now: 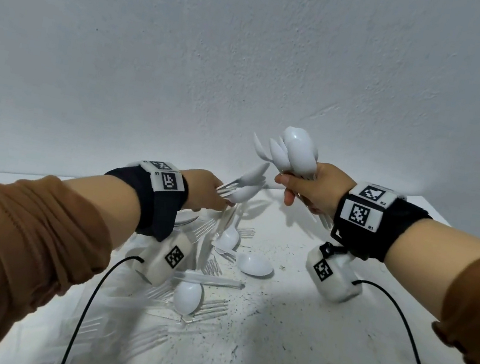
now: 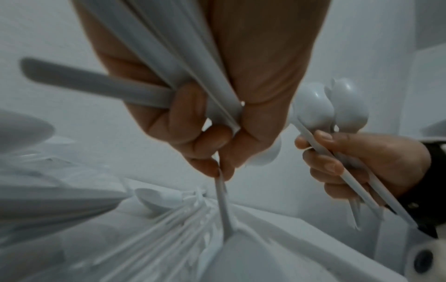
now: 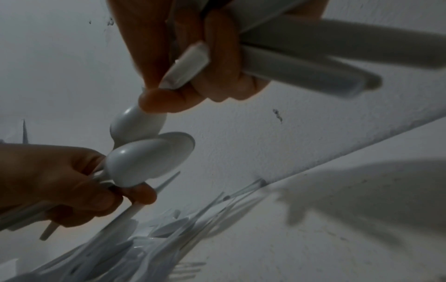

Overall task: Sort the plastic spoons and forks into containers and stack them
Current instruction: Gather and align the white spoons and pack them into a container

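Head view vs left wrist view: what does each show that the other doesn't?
Head only: both brown sleeves, wrist trackers, black cables, loose forks and spoons spread on the white table.

Left wrist only: the left hand's fingertips pinching one more utensil handle rising from the pile.

Both: left hand gripping mixed spoons and forks, right hand gripping a spoon bundle.

Both arms reach forward above the speckled white tabletop (image 1: 285, 346), brown sleeves pushed back, black bands with square-patterned marker blocks on the wrists. The left hand (image 1: 204, 190) is lower and closer to the tabletop, its fingers curled round a few white plastic spoons (image 1: 246, 183). The right hand (image 1: 313, 190) is raised higher above it, fist closed round an upright bundle of white plastic spoons (image 1: 295, 154).
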